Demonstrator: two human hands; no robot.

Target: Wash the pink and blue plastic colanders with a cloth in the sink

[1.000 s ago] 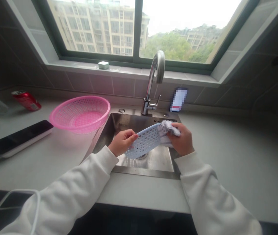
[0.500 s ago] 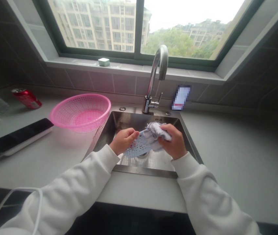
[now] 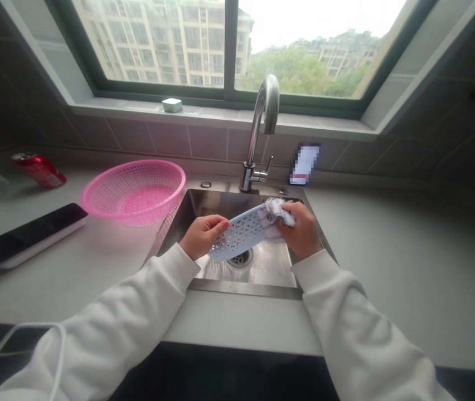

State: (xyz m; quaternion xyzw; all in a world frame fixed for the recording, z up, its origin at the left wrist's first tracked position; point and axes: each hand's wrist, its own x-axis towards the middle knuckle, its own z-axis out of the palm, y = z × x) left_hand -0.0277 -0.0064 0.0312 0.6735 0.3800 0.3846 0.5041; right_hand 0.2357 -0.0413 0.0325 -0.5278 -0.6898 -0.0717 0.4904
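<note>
Over the steel sink (image 3: pixel 187 214) my left hand (image 3: pixel 201 236) pinches the near end of a pale blue perforated plastic basket (image 3: pixel 241 238), held tilted. My right hand (image 3: pixel 302 229) is closed round a crumpled whitish cloth (image 3: pixel 278 210) and presses it on the basket's far end. The drain (image 3: pixel 241 258) shows just below the basket. Both arms wear white sleeves.
A pink mesh basket (image 3: pixel 134 191) sits on the counter left of the sink. Further left lie a black-and-white flat device (image 3: pixel 30 233) and a red can (image 3: pixel 39 169) on its side. The chrome tap (image 3: pixel 260 131) rises behind the sink, with a phone (image 3: pixel 305 163) propped beside it.
My right hand with the cloth slid inward along the blue basket half a second ago, then back out to its far end. The view shifted slightly.
</note>
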